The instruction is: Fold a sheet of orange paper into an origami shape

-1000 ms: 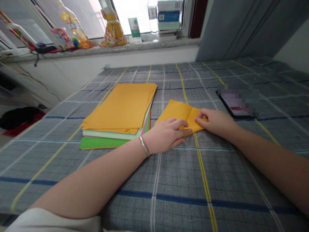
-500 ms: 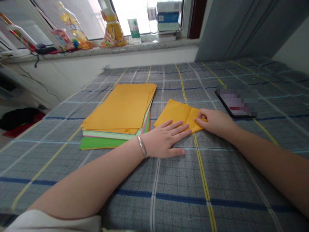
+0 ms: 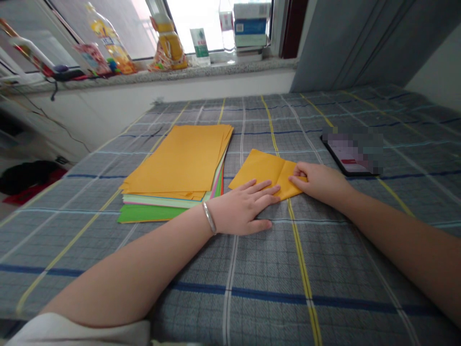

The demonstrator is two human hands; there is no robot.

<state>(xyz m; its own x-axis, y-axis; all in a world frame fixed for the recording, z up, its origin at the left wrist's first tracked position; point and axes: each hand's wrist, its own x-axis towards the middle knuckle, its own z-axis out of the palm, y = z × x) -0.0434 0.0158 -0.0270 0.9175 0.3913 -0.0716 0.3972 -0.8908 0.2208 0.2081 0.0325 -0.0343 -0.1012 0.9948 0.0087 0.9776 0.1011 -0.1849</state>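
Note:
A folded piece of orange paper [image 3: 264, 166] lies on the plaid cloth, with a crease running across its right part. My left hand [image 3: 248, 206] rests flat with fingers spread, its fingertips on the paper's near edge; a silver bangle circles that wrist. At the paper's right end, my right hand [image 3: 308, 178] has its fingers curled and pinches the corner. Part of the near edge is hidden under the left fingers. Left of the folded piece sits a stack of coloured paper [image 3: 180, 161], orange sheets on top, green and other colours below.
A phone [image 3: 351, 154] with a blurred screen lies at the right on the plaid cloth [image 3: 266, 269]. Beyond, the windowsill [image 3: 216, 69] carries a drink bottle [image 3: 108, 36], a yellow container [image 3: 169, 43], a green-and-white tube [image 3: 200, 45] and boxes [image 3: 251, 24].
My left hand has slid slightly left along the paper's near edge. My right hand keeps its pinch on the corner, almost unmoved.

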